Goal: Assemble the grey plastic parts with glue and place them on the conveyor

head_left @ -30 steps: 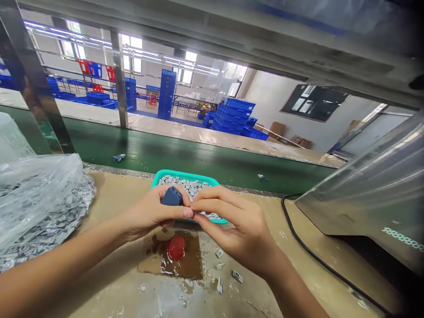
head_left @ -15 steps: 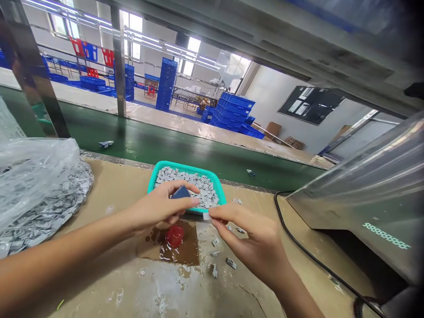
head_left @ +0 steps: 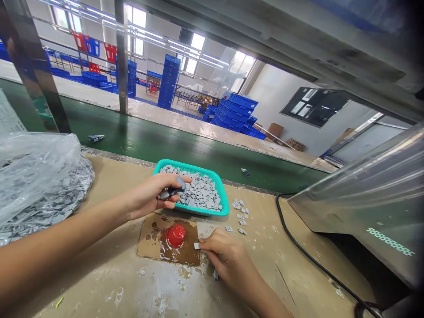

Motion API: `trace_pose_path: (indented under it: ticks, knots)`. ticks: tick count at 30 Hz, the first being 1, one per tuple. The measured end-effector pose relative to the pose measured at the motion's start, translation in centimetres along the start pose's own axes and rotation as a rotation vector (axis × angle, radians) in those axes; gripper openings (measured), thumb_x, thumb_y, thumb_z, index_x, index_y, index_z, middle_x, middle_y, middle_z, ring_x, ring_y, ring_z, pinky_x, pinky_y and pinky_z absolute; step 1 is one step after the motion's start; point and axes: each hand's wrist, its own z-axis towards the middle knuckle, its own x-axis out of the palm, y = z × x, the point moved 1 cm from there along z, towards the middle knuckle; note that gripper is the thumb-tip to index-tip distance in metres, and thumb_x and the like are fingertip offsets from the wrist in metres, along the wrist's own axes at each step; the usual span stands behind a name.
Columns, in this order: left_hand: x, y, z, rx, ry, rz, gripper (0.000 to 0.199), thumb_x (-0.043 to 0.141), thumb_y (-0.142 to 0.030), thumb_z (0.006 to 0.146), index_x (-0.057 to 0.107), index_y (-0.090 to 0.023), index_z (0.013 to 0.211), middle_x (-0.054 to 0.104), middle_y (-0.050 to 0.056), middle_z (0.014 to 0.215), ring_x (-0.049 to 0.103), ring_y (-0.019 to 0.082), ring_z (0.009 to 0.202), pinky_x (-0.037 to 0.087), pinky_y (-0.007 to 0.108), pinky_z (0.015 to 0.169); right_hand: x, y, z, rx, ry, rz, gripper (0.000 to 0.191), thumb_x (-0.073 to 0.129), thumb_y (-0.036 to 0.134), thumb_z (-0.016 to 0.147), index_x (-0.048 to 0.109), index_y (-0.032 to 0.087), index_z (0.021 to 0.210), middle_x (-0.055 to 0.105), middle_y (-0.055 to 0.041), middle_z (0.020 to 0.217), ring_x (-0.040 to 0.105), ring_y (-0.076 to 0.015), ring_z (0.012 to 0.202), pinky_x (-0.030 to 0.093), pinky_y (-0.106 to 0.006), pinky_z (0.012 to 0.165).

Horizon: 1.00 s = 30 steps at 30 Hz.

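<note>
Since the earlier frame, the right hand (head_left: 223,247) has moved down from the basket's near edge to the right edge of a wet, brown, rectangular board (head_left: 149,247), and the two hands now stand farther apart. Its thumb and fingers pinch a small, flat, light-grey piece (head_left: 197,245); the piece projects left from the fingertips, just right of a red, rounded, wet cup (head_left: 176,235) on the board. Contact between piece and board cannot be determined.

The left hand (head_left: 159,183) grasps a dark-blue, angular part (head_left: 172,191), which lies within the curled fingers, partly hidden. This hand overlaps the near left corner of a turquoise, rectangular basket (head_left: 225,203) filled with small grey pieces (head_left: 202,192). Similar loose pieces (head_left: 243,216) lie right of the basket, beyond the right hand.
</note>
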Motion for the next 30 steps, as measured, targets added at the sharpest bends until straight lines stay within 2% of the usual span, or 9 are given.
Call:
trace_pose_path:
  ticks: [5,10,13,17,20,22,24,27,30]
  knots:
    - [-0.3,0.3,0.3,0.018,0.019,0.099,0.028,0.062,-0.015,0.069,0.055,-0.016,0.096,0.056,0.000,0.069,0.055,0.007,0.063,0.041,0.015,0.055,0.0,-0.1,-0.2,-0.016,-0.019,0.005,0.020,0.047,0.007,0.080,0.063,0.016,0.073,0.060,-0.0040,0.063,0.052,-0.0139,0.062,0.043,-0.023,0.054]
    - [-0.4,0.5,0.4,0.063,0.038,0.219,0.026,0.066,-0.018,0.066,0.061,-0.016,0.092,0.060,0.002,0.079,0.055,0.008,0.069,0.041,0.019,0.067,0.2,-0.2,-0.5,-0.017,-0.034,0.014,0.020,0.046,0.007,0.080,0.063,0.016,0.075,0.060,-0.0038,0.063,0.052,-0.0137,0.062,0.043,-0.024,0.055]
    - [-0.5,0.5,0.5,0.117,0.037,0.364,0.031,0.068,-0.023,0.063,0.062,-0.018,0.094,0.058,0.001,0.079,0.052,0.009,0.072,0.039,0.022,0.067,-0.2,0.0,-0.4,-0.007,-0.055,0.020,0.020,0.046,0.008,0.080,0.063,0.016,0.074,0.060,-0.0030,0.062,0.052,-0.0131,0.061,0.043,-0.023,0.053]
    - [-0.4,0.3,0.3,0.277,0.009,0.600,0.027,0.070,-0.020,0.058,0.063,-0.017,0.084,0.054,-0.001,0.078,0.050,0.011,0.075,0.038,0.022,0.065,-2.1,0.7,0.3,0.039,-0.119,0.104,0.018,0.051,0.008,0.078,0.065,0.018,0.080,0.065,-0.0023,0.069,0.057,-0.0124,0.064,0.046,-0.023,0.057]
    - [0.0,0.3,0.1,0.288,-0.004,0.688,0.021,0.067,-0.021,0.060,0.062,-0.016,0.079,0.050,-0.002,0.069,0.046,0.009,0.063,0.035,0.020,0.055,-3.9,1.2,1.3,0.074,-0.185,0.203,0.016,0.058,0.008,0.074,0.067,0.020,0.082,0.068,-0.0014,0.075,0.060,-0.0125,0.069,0.048,-0.024,0.065]
    - [0.2,0.5,0.0,0.255,0.003,0.714,0.017,0.063,-0.023,0.064,0.062,-0.016,0.079,0.048,-0.003,0.065,0.039,0.006,0.053,0.031,0.019,0.048,-5.0,1.6,2.2,0.099,-0.227,0.266,0.016,0.061,0.009,0.072,0.068,0.022,0.080,0.069,-0.0001,0.074,0.061,-0.0121,0.068,0.049,-0.024,0.067]
    - [0.3,0.7,-0.1,0.273,0.018,0.707,0.020,0.062,-0.022,0.065,0.060,-0.018,0.084,0.049,-0.003,0.072,0.037,0.003,0.050,0.032,0.018,0.048,-5.7,2.0,3.1,0.145,-0.250,0.329,0.015,0.062,0.011,0.071,0.069,0.023,0.078,0.069,0.0005,0.073,0.061,-0.0121,0.066,0.049,-0.023,0.063]
    - [0.5,1.0,-0.2,0.330,0.074,0.587,0.034,0.064,-0.016,0.061,0.053,-0.019,0.093,0.047,-0.003,0.085,0.045,0.003,0.058,0.041,0.018,0.056,-6.1,2.7,4.4,0.224,-0.277,0.390,0.012,0.063,0.014,0.070,0.070,0.023,0.075,0.068,-0.0002,0.071,0.061,-0.0132,0.065,0.050,-0.023,0.058]
    - [0.7,1.3,-0.2,0.343,0.117,0.499,0.033,0.065,-0.013,0.060,0.050,-0.018,0.089,0.046,-0.003,0.082,0.050,0.006,0.068,0.045,0.019,0.064,-5.8,3.1,5.2,0.243,-0.327,0.353,0.012,0.063,0.013,0.069,0.070,0.022,0.072,0.069,-0.0003,0.070,0.061,-0.0138,0.066,0.050,-0.024,0.059]
